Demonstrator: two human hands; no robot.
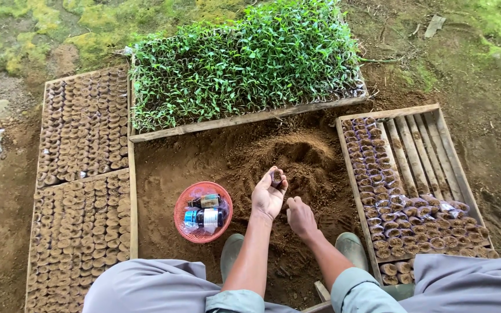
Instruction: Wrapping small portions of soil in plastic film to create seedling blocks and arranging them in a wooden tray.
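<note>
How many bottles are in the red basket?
2, both lying on their sides in the red basket: a brown bottle toward the far side and a dark bottle with a blue end nearer the person. Clear plastic beneath could hide more.

A red basket (203,211) holding seemingly 2 bottles (205,210) sits beside seedlings (244,61).

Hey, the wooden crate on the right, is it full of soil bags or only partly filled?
Partly filled. In the wooden crate, filled soil bags cover the left column and the near end; the far right slats lie bare.
</note>
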